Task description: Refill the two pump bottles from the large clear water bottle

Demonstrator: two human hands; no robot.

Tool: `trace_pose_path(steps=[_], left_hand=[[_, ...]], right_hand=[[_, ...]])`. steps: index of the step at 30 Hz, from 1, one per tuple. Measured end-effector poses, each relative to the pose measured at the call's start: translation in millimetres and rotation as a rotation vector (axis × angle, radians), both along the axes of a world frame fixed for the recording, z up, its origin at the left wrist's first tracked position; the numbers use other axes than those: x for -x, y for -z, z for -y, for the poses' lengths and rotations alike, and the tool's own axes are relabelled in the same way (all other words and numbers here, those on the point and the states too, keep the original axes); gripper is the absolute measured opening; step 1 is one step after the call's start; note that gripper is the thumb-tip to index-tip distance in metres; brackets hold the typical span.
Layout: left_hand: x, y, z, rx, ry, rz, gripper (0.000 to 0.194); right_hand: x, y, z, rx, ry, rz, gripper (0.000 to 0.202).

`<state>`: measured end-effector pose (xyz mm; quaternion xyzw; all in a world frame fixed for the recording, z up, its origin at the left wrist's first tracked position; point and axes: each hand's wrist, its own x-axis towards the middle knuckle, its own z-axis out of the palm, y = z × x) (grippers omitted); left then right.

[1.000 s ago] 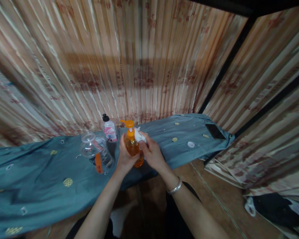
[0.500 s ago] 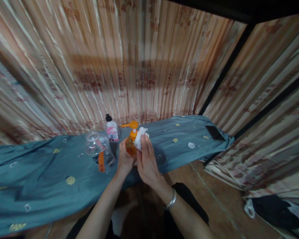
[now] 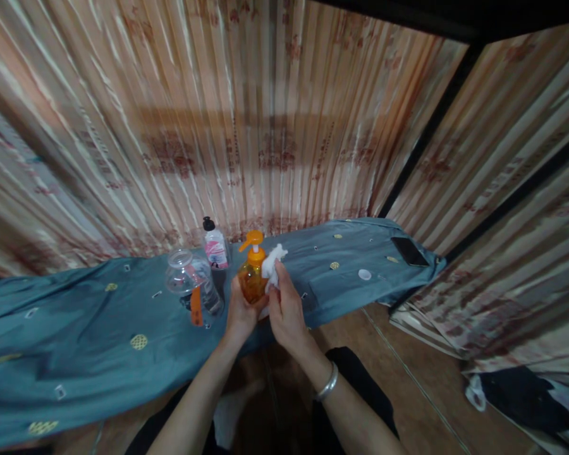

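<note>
A: Quick pos. check, L side?
B: L forearm (image 3: pixel 196 392) in from 7 o'clock, L hand (image 3: pixel 241 314) curled in a grip, thumb (image 3: pixel 259 304) twd 2.
A: & R?
B: R forearm (image 3: pixel 351 404) in from 5 o'clock, R hand (image 3: pixel 287 311) v. close to L, fingers pinched, index (image 3: pixel 283 276) twd 11.

Blue patterned fabric cover (image 3: pixel 99 328): clear round plastic jar (image 3: pixel 181 281) at left; clear black-capped plastic bottle (image 3: pixel 215 248) beyond, slightly right; amber plastic pump bottle (image 3: pixel 253 278) right of both; black rectangular phone (image 3: pixel 409 251) near right end.
</note>
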<state>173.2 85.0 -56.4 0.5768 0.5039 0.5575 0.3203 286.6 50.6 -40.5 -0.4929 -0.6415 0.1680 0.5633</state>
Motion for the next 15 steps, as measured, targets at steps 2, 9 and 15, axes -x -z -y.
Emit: trace_pose_path(steps=[2, 9, 15], left_hand=[[-1, 1.5, 1, -0.003, 0.032, 0.026, 0.06], [3, -2.8, 3, 0.075, 0.022, 0.052, 0.064], [3, -4.9, 1, 0.086, 0.038, 0.105, 0.062]], right_hand=[[6, -8.2, 0, -0.077, -0.043, 0.088, 0.055], [-2, 61.3, -4, 0.107, -0.033, -0.003, 0.056], [-51, 83.0, -22, 0.451, -0.064, -0.209, 0.036]])
